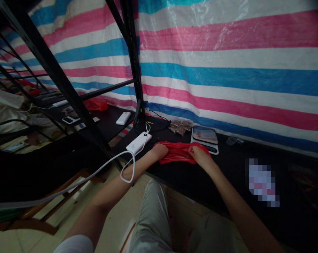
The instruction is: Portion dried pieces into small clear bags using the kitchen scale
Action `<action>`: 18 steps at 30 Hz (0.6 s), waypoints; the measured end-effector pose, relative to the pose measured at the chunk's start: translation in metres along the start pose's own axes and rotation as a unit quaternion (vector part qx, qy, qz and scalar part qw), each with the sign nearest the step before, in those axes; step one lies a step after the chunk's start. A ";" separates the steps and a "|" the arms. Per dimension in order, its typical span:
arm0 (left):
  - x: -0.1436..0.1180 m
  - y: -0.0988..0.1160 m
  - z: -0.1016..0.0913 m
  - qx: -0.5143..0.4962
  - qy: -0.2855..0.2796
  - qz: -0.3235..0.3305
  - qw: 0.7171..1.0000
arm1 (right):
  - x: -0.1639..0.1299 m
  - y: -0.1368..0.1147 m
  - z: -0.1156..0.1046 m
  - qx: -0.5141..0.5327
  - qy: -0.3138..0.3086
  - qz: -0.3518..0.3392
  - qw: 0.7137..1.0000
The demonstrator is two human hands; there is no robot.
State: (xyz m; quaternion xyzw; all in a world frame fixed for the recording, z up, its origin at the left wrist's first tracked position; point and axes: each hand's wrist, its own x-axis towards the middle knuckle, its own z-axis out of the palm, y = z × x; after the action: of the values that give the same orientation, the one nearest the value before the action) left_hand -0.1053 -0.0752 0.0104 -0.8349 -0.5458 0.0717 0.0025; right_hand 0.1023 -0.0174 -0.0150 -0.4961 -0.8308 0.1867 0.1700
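Observation:
A red plastic bag (pixel 178 153) lies crumpled on the black table (pixel 227 168) in front of me. My left hand (pixel 160 151) grips its left end and my right hand (pixel 198 154) grips its right end, both closed on the plastic. A white power bank (pixel 138 142) with a white cable (pixel 106 168) lies just left of my left hand. Behind the bag stands a small digital scale (pixel 205 137), and a heap of brownish dried pieces (pixel 180 127) lies next to it.
A black metal shelf frame (pixel 134 63) rises at the table's left end. A striped pink, blue and white tarp (pixel 227 70) hangs behind. On the neighbouring table lie another power bank (pixel 123 118), a phone (pixel 69 119) and a red bag (pixel 95 104). Another person's sleeve (pixel 6 102) shows far left.

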 end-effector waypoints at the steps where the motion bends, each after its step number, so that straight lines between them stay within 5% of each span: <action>1: 0.001 0.002 -0.001 0.006 -0.003 -0.001 1.000 | -0.003 0.004 -0.002 -0.015 -0.007 0.004 1.000; 10: -0.002 0.015 -0.015 0.035 0.004 0.017 0.999 | -0.017 -0.012 -0.007 0.040 -0.006 -0.057 0.998; 15: -0.007 0.033 -0.019 -0.004 0.069 0.078 0.995 | -0.026 -0.026 -0.005 0.111 -0.066 -0.126 0.984; 18: -0.006 0.041 -0.013 -0.045 0.052 0.089 0.994 | -0.030 -0.023 0.000 0.107 -0.090 -0.137 0.981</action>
State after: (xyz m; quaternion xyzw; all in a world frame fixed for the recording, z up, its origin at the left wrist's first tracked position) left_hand -0.0687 -0.0966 0.0210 -0.8821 -0.4709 0.0029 -0.0131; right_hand 0.0981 -0.0541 -0.0070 -0.3378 -0.8779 0.2933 0.1709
